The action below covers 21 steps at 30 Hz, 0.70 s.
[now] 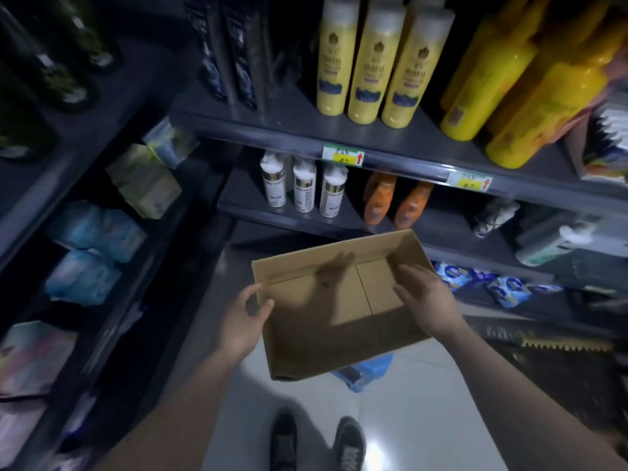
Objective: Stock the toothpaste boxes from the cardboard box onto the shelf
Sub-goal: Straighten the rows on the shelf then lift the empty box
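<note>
Head view: your left hand (243,317) fingers pinch the box (339,311) at its left corner; your right hand (429,300) reaches over the right rim, fingers straight. No toothpaste shows inside. Gripped one-sided, the box could tip onto the stool (368,372).

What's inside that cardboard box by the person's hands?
Nothing visible: the cardboard box shows a bare floor with a centre seam and a hand's shadow. The right hand covers part of its right side, so that patch cannot be checked.
</note>
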{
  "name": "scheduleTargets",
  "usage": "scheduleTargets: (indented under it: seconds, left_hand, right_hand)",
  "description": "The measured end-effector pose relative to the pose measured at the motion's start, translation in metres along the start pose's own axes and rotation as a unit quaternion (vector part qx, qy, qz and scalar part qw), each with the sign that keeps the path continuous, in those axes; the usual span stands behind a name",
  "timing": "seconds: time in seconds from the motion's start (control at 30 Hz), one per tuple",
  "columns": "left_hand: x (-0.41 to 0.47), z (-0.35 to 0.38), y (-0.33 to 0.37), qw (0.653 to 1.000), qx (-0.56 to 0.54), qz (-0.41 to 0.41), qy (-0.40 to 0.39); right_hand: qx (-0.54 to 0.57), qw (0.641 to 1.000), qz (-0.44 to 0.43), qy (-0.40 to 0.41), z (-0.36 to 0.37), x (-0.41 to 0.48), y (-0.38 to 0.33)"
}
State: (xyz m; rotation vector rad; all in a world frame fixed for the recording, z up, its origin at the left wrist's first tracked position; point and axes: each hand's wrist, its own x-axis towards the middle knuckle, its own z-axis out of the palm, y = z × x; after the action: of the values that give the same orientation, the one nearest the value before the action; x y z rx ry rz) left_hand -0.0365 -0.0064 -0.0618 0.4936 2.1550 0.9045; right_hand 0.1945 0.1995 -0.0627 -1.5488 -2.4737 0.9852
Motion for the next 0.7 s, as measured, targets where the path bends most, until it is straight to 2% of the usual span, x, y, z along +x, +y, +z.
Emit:
scheduleTargets:
  seconds: [0.2, 0.3, 0.43, 0.7]
  left_hand:
    - [0.039, 0.041, -0.05, 0.999, -0.023, -0.03, 0.005]
    - [0.063, 0.066, -0.096, 0.999, 0.027, -0.034, 0.018]
    - [0.06, 0.081, -0.094, 0.998, 0.01, -0.03, 0.046]
    - [0.061, 0.093, -0.102, 0.992, 0.049, -0.012, 0.118]
  right_hand:
    - [-0.052, 0.998, 0.041, 0.01, 0.021, 0.047, 0.069]
    - [-0.071, 0.996, 0.057, -0.001, 0.031, 0.069, 0.105]
    - [-0.083, 0.994, 0.071, -0.018, 0.037, 0.089, 0.14]
    - [-0.025, 0.998, 0.053, 0.013, 0.048, 0.103, 0.168]
